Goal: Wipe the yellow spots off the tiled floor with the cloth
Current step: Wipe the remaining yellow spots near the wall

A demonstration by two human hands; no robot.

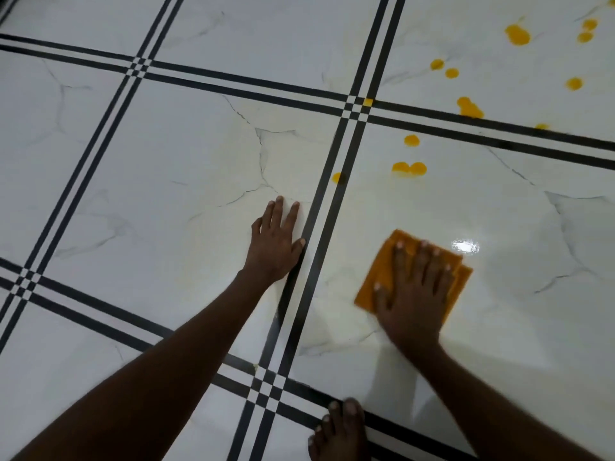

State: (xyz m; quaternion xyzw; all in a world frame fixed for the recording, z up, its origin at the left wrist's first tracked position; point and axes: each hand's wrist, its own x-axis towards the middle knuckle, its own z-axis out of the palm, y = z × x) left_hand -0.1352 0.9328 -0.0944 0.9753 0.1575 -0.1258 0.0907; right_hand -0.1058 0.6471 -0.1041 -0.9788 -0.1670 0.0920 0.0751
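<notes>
Where white marble-look tiles meet along paired black border strips, the tiled floor [186, 168] fills the whole view, glossy enough to show a bright glare patch just beyond the cloth. No brand, label or readable writing shows on anything. Both bare forearms reach forward from the lower edge. Flat on the tile just left of the black strips lies the left hand [276, 244], its fingers straight, slightly spread and holding nothing. On the neighbouring tile to the right, the right hand [414, 294] presses down on the folded orange cloth [382, 274], fingers straight and spread across it, the cloth lying flat on the floor. A bare foot [339, 430] sits at the bottom edge, toes on a black strip. Beyond the cloth and apart from it, the yellow spots [409, 168] scatter toward the upper right corner, one small spot on the black strip.
</notes>
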